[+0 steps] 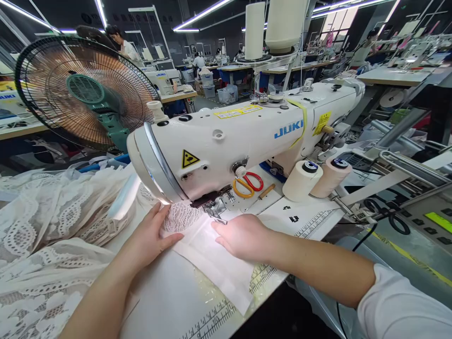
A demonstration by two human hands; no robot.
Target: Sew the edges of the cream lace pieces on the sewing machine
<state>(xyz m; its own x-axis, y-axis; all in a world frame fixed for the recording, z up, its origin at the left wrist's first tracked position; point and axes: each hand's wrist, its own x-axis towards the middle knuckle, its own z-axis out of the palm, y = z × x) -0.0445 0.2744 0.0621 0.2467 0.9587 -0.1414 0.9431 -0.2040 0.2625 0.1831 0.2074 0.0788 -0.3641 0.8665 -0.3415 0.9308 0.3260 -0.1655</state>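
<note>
The white fabric strip [215, 263] lies flat on the sewing table [310, 219], its far end tucked w/ the lace piece [181, 217] right under the presser foot [217, 210] of the white sewing machine [247, 136]. Left hand [150, 238] is spread flat, fingers apart, pressing on the lace/strip edge just left of the foot; it clamps nothing. Right hand [243, 235] also lies flat, fingers together, palm down on the strip just right of the foot, no pinch either. To do this step well, imo: keep both palms light and level so the layers feed together, edges aligned going into the foot, fingertips clear of the needle area, and don't drag the stretchy lace. Further out: scissors [247, 182] w/ red + yellow handles sit on the bed behind the foot, two thread cones [316, 179] beside the machine's right end. A big heap of lace fabric [45, 235] piles up at left, and a green fan [84, 89] stands behind it. Other workstations and people are in the bkgd, well apart.
</note>
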